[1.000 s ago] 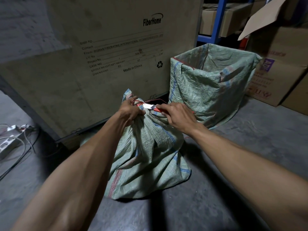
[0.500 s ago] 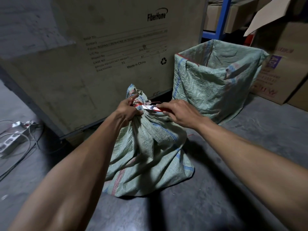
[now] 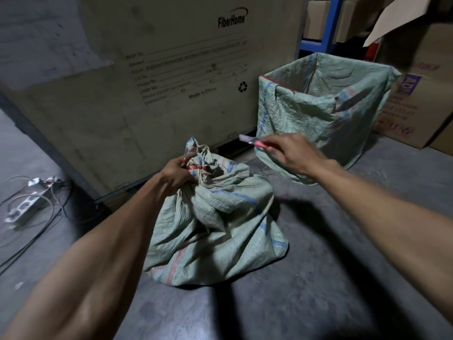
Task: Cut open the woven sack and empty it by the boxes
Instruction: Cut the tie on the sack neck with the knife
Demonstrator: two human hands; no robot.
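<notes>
Big wooden crate [image 3: 152, 77] with printed shipping text, flat dusty panel, fills the back. Open green woven sack [image 3: 326, 106] stands upright right of it, mouth held square, cardboard boxes [image 3: 414, 89] behind. On the grey concrete floor [image 3: 318, 278], in front of the crate: tied sack [image 3: 215, 224], slumped, crinkled green weave, blue and red stripes, neck bunched and bound with red string [image 3: 196, 167]. Left hand [image 3: 177, 174] fist clamped on the neck just below the string. Right hand [image 3: 291, 153] raised clear of the sack, fingers closed around a red-handled knife [image 3: 252, 141], blade out, pointing left.
</notes>
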